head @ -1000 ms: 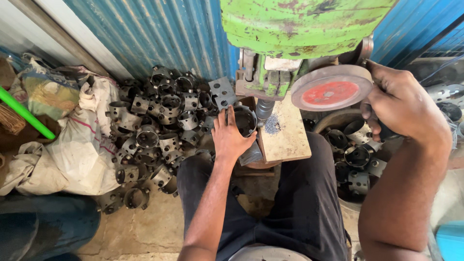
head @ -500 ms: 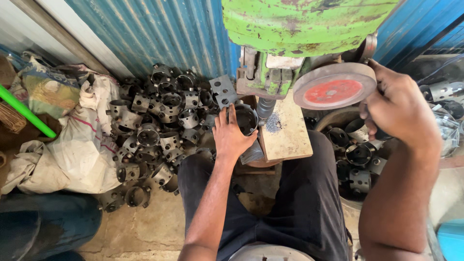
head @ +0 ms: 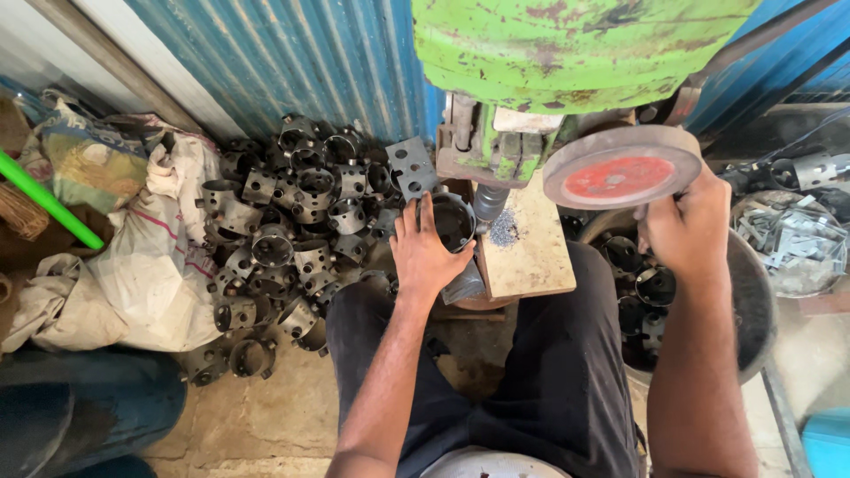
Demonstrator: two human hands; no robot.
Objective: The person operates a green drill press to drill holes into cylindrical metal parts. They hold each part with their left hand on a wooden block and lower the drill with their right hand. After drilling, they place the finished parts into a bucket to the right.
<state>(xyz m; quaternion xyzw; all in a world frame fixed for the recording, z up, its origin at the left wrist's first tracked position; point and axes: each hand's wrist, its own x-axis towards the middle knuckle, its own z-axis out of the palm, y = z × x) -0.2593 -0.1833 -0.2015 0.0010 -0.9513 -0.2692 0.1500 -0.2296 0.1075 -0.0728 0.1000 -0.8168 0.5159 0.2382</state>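
My left hand (head: 425, 255) grips a round dark metal cup part (head: 453, 221) and holds it against the grey ram (head: 490, 202) of a green press machine (head: 567, 49). My right hand (head: 689, 232) is closed on the rim of the machine's round handwheel with a red face (head: 620, 165). A wooden block (head: 527, 252) sits under the ram, with grey metal filings on it. I sit with dark trousers, knees either side of the block.
A heap of similar dark metal parts (head: 283, 239) lies on the floor at left, against a blue corrugated wall (head: 301, 62). White sacks (head: 150, 265) lie further left. A round pan with finished parts (head: 744, 292) stands right, beside metal scraps (head: 788, 239).
The view has barely shifted. Both hands stay where they were, the left on the cup part and the right on the handwheel.
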